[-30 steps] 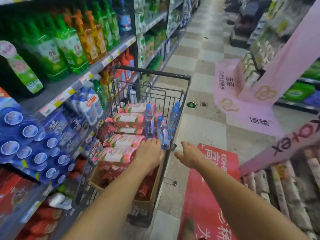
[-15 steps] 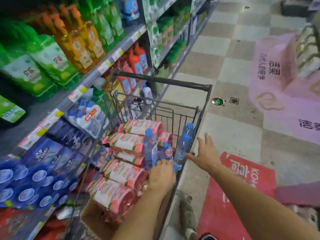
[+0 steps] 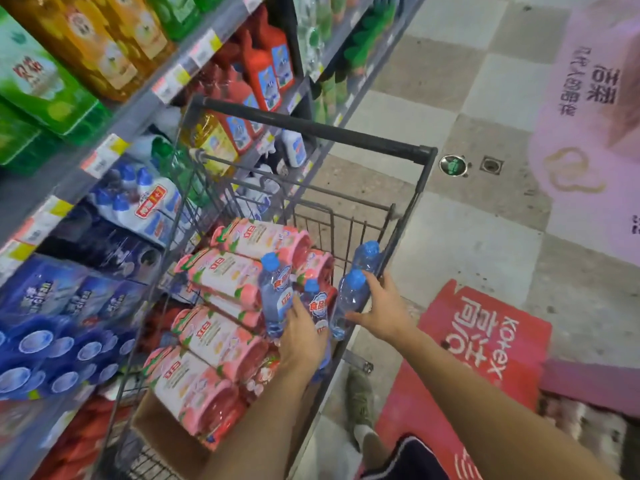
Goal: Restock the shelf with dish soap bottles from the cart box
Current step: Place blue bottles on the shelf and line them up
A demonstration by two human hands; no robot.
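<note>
Clear blue-capped dish soap bottles (image 3: pixel 277 292) upright in the cart (image 3: pixel 311 129), at its near right corner, just ahead of both hands. Left hand (image 3: pixel 301 336) curled round the lower bodies of two labelled bottles, grasping them. Right hand (image 3: pixel 384 311) beside it, fingers wrapped on the side of a third bottle (image 3: pixel 349 299) against the cart's right rail; a fourth bottle (image 3: pixel 367 256) just beyond those fingers. Left of the left hand, pink shrink-wrapped refill packs (image 3: pixel 221 337) stacked in rows over a cardboard box (image 3: pixel 162 431). Further left, shelf (image 3: pixel 104 133) crowded with green, orange, red and blue cleaning products. Right of the right hand, red floor mat (image 3: pixel 485 348) on checkered tiles.
</note>
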